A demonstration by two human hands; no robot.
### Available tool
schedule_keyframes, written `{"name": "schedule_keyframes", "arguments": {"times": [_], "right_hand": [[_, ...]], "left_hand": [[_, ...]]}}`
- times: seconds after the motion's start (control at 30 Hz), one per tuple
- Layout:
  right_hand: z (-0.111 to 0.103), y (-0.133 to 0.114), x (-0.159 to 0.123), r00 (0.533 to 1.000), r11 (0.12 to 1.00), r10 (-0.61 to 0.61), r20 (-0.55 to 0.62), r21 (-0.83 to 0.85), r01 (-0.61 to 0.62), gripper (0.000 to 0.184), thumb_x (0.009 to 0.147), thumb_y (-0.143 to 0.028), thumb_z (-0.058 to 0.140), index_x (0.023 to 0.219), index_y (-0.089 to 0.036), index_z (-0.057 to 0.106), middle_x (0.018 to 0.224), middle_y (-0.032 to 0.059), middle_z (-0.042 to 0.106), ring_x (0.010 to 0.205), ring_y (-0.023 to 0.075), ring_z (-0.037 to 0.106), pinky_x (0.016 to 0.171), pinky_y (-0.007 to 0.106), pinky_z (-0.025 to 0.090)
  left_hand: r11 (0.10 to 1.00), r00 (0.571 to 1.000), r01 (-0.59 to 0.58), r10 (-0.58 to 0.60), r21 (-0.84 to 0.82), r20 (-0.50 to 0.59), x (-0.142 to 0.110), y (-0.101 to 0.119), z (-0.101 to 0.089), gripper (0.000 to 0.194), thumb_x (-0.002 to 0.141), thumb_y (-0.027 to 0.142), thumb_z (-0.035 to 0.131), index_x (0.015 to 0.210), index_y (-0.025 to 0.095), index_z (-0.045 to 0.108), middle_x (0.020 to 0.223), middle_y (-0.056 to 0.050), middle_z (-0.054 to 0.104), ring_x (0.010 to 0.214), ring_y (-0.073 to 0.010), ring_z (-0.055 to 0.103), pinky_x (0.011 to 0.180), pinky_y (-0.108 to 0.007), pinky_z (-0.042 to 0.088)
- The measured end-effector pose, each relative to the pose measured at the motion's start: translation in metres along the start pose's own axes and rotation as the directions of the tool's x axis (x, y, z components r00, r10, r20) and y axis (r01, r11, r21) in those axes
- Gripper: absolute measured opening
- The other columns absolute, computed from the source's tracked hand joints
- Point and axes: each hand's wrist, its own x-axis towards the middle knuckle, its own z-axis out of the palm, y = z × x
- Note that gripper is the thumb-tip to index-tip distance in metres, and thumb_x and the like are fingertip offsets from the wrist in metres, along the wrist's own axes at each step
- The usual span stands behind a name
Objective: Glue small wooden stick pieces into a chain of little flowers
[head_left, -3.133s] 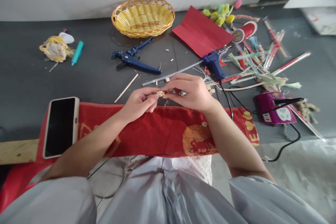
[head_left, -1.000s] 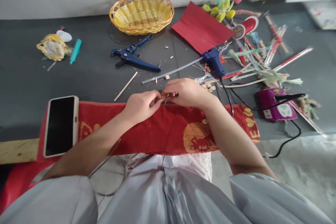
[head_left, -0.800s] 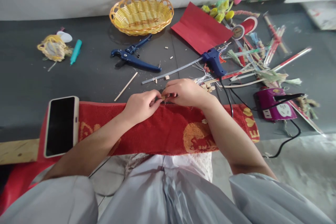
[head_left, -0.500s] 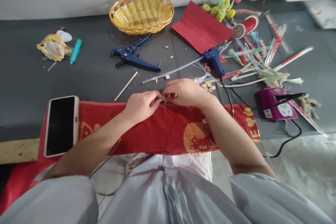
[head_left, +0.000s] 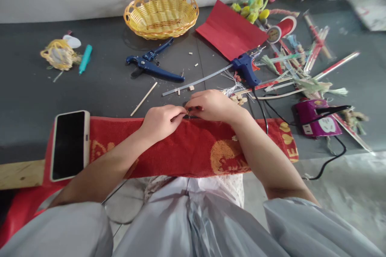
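My left hand [head_left: 163,122] and my right hand [head_left: 211,105] meet over the far edge of a red towel [head_left: 183,150]. Both are closed in a pinch, fingertips nearly touching. Between them is a tiny pale piece, mostly hidden by the fingers, and its kind cannot be made out. Just beyond the hands lie a small wooden bit [head_left: 191,88] and a clear glue stick [head_left: 197,81] that runs into a blue hot glue gun [head_left: 245,68]. A thin wooden stick [head_left: 144,99] rests left of them, with a blue pipe cutter [head_left: 155,66] farther back.
A yellow wicker basket [head_left: 161,14] stands at the back, beside a red paper sheet [head_left: 230,30]. Red thread spool [head_left: 282,29] and tangled sticks crowd the right. A purple power socket [head_left: 316,118] trails black cables. On the left are a phone [head_left: 70,144] and a teal pen [head_left: 85,59].
My left fingertips have moved slightly, and the small piece between the hands shows less than before. The whole view has shifted a little; the other objects stay in place.
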Motion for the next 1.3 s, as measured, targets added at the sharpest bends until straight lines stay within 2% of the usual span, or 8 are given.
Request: {"name": "schedule_keyframes", "arguments": {"times": [0.13,0.3,0.37,0.53,0.87,1.0,1.1,1.3], "right_hand": [[-0.005,0.000,-0.002,0.999,0.999,0.045,-0.006,0.030,-0.044,0.024,0.084,-0.017,0.055,0.095,-0.020,0.076,0.092,0.0042,0.073,0.083,0.0173,0.062,0.066,0.026,0.034],[-0.004,0.004,-0.001,0.943,0.964,0.264,-0.201,0.015,-0.266,0.020,0.083,-0.018,0.057,0.095,-0.017,0.072,0.091,0.0061,0.071,0.079,0.0183,0.061,0.067,0.028,0.038],[-0.001,0.006,0.001,0.918,0.951,0.297,-0.263,-0.008,-0.310,0.023,0.085,-0.017,0.055,0.100,-0.016,0.071,0.096,0.0079,0.070,0.082,0.0197,0.062,0.068,0.029,0.039],[0.006,0.009,0.004,0.915,0.941,0.285,-0.287,-0.097,-0.323,0.033,0.091,-0.017,0.048,0.115,-0.019,0.069,0.108,0.0111,0.067,0.098,0.0247,0.062,0.074,0.032,0.043],[0.007,0.012,0.007,0.909,0.937,0.315,-0.272,-0.061,-0.343,0.012,0.086,-0.022,0.062,0.091,-0.016,0.071,0.103,0.0104,0.068,0.095,0.0247,0.063,0.079,0.033,0.046],[0.008,0.013,0.007,0.906,0.944,0.299,-0.302,-0.044,-0.326,0.018,0.085,-0.019,0.061,0.101,-0.017,0.070,0.102,0.0088,0.068,0.087,0.0211,0.062,0.074,0.031,0.044],[0.009,0.013,0.006,0.917,0.949,0.280,-0.285,-0.066,-0.310,0.029,0.086,-0.016,0.057,0.112,-0.019,0.069,0.107,0.0093,0.068,0.092,0.0224,0.063,0.074,0.031,0.045],[0.010,0.013,0.007,0.926,0.939,0.278,-0.256,-0.127,-0.318,0.023,0.089,-0.019,0.053,0.100,-0.016,0.073,0.105,0.0118,0.068,0.099,0.0270,0.063,0.080,0.034,0.046]], "left_hand": [[1.000,1.000,-0.004,0.004,-0.018,-0.011,-0.001,0.000,0.000,0.021,0.091,0.023,0.057,0.098,0.023,0.076,0.096,-0.002,0.079,0.085,-0.0177,0.075,0.069,-0.024,0.053],[1.000,0.999,-0.014,0.013,-0.023,-0.030,-0.001,0.001,0.000,0.019,0.091,0.024,0.057,0.097,0.022,0.076,0.094,-0.002,0.079,0.081,-0.0162,0.075,0.067,-0.023,0.052],[1.000,1.000,-0.006,0.006,-0.017,-0.025,-0.001,0.001,0.000,0.018,0.091,0.024,0.058,0.096,0.022,0.075,0.094,-0.002,0.079,0.080,-0.0158,0.074,0.067,-0.023,0.052],[1.000,1.000,-0.009,0.008,-0.007,-0.022,-0.001,0.002,0.000,0.019,0.091,0.023,0.057,0.097,0.021,0.075,0.091,-0.003,0.079,0.076,-0.0150,0.073,0.064,-0.023,0.050],[1.000,1.000,0.016,-0.017,0.026,0.002,0.000,0.003,0.001,0.018,0.090,0.024,0.058,0.096,0.022,0.075,0.090,-0.002,0.079,0.074,-0.0154,0.073,0.061,-0.023,0.047],[0.999,1.000,0.026,-0.026,0.025,0.005,0.000,0.003,0.001,0.018,0.090,0.025,0.058,0.097,0.023,0.075,0.089,-0.002,0.079,0.072,-0.0148,0.072,0.061,-0.024,0.047],[0.999,1.000,0.027,-0.027,0.021,0.003,-0.001,0.004,0.001,0.018,0.090,0.024,0.058,0.097,0.022,0.075,0.088,-0.002,0.079,0.072,-0.0147,0.071,0.061,-0.024,0.045],[1.000,1.000,0.021,-0.021,-0.006,-0.012,0.000,0.004,0.001,0.013,0.087,0.027,0.065,0.093,0.021,0.075,0.074,0.000,0.073,0.063,-0.0128,0.065,0.058,-0.024,0.043]]}}
